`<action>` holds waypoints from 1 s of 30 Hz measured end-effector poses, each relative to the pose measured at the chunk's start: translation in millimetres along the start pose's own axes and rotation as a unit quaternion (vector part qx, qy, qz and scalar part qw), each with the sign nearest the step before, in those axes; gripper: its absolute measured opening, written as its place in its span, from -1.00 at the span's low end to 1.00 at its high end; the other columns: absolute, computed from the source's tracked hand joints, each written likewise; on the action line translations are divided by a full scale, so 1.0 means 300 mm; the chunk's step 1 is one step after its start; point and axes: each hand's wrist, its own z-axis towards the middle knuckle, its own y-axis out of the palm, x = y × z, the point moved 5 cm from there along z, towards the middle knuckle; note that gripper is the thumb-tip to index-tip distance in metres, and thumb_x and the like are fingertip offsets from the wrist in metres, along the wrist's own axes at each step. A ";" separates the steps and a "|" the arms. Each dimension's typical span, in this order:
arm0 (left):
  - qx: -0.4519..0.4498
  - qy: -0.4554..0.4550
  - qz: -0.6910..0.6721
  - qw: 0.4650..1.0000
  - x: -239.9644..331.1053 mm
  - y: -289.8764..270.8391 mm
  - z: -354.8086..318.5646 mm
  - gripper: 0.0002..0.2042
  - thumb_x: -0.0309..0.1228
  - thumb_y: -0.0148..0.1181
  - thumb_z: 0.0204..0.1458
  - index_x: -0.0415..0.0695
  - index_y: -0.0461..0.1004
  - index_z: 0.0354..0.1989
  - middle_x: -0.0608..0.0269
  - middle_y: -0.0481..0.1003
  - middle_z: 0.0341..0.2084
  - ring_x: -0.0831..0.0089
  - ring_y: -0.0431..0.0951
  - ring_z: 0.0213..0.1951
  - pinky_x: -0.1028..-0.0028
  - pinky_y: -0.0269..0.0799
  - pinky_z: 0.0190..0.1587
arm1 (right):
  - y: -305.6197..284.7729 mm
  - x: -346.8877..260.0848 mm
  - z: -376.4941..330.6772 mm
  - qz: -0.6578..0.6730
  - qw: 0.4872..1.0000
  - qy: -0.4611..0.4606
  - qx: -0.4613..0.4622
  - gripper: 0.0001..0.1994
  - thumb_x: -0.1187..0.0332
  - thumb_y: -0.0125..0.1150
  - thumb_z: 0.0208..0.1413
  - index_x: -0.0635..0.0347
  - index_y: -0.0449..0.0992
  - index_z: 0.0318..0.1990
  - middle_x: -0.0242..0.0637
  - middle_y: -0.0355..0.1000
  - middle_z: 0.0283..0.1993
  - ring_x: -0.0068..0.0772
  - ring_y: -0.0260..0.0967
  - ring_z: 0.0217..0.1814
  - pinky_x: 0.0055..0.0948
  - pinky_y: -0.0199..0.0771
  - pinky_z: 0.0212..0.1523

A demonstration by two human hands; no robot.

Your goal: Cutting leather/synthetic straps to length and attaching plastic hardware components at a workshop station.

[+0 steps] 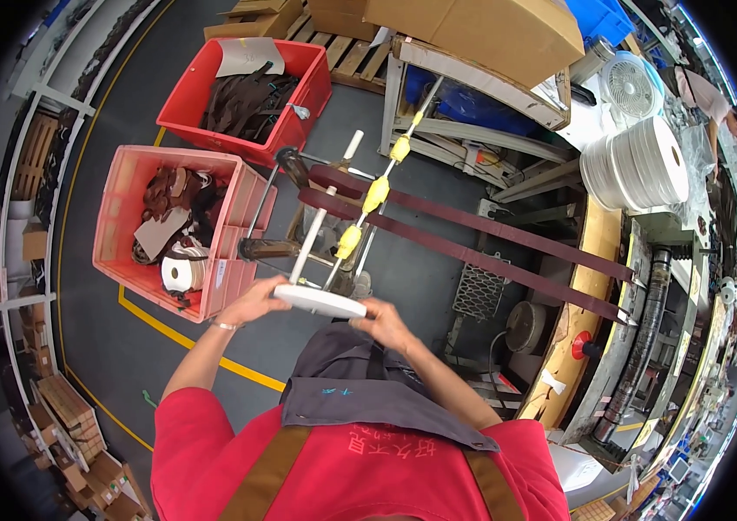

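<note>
Both of my hands grip a flat white disc (320, 301) that sits on a white rod of a metal rack (316, 230). My left hand (251, 304) holds the disc's left edge and my right hand (383, 321) its right edge. Two long dark brown straps (490, 243) run from the rack's rods, past yellow clips (375, 193), to a machine (646, 304) on the right.
Two red crates (125, 217) (316, 87) with brown strap pieces and a white tape roll stand on the floor at the left. A stack of white rolls (637, 165), a fan (631, 85) and cardboard boxes (490, 30) lie beyond. Yellow floor lines (186, 339) run below the crates.
</note>
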 end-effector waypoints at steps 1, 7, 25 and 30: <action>0.003 -0.002 -0.003 1.000 -0.026 0.007 -0.046 -0.73 -0.45 0.21 -0.23 -0.22 0.33 -0.32 0.16 0.42 -0.48 0.41 0.41 -0.36 0.42 0.29 -0.28 | 0.039 0.001 -0.032 0.017 1.000 0.016 -0.013 -0.75 0.46 0.22 -0.16 0.24 0.46 -0.23 -0.34 0.37 -0.37 -0.54 0.34 -0.35 -0.55 0.35 -0.29; -0.114 -0.163 -0.173 0.965 -0.226 0.074 -0.252 -0.58 -0.43 0.25 -0.22 -0.23 0.34 -0.13 0.27 0.44 -0.27 0.54 0.38 -0.21 0.53 0.25 -0.08 | 0.280 0.158 -0.115 0.001 0.983 0.041 -0.176 -0.73 0.33 0.17 -0.07 0.25 0.45 -0.21 -0.33 0.40 -0.37 -0.55 0.31 -0.35 -0.58 0.33 -0.31; 0.036 -0.183 -0.396 0.899 -0.089 0.030 0.063 -0.70 -0.18 0.10 -0.09 -0.16 0.42 -0.30 0.24 0.46 -0.43 0.46 0.51 -0.43 0.44 0.48 -0.32 | 0.135 0.029 -0.070 0.567 0.788 0.239 0.013 -0.50 0.31 0.03 0.01 0.04 0.08 0.13 -0.27 0.38 -0.48 -0.57 0.28 -0.69 -0.73 -0.05 -0.87; 0.006 -0.167 -0.387 0.907 0.050 -0.011 0.203 -0.53 0.04 -0.06 -0.02 -0.16 0.34 -0.20 0.07 0.47 -0.38 0.31 0.53 -0.35 0.38 0.46 -0.30 | 0.022 -0.012 0.012 0.538 0.820 0.188 0.059 -0.50 0.04 -0.14 0.07 0.09 0.08 0.11 -0.12 0.39 -0.28 -0.48 0.37 -0.55 -0.74 -0.04 -0.81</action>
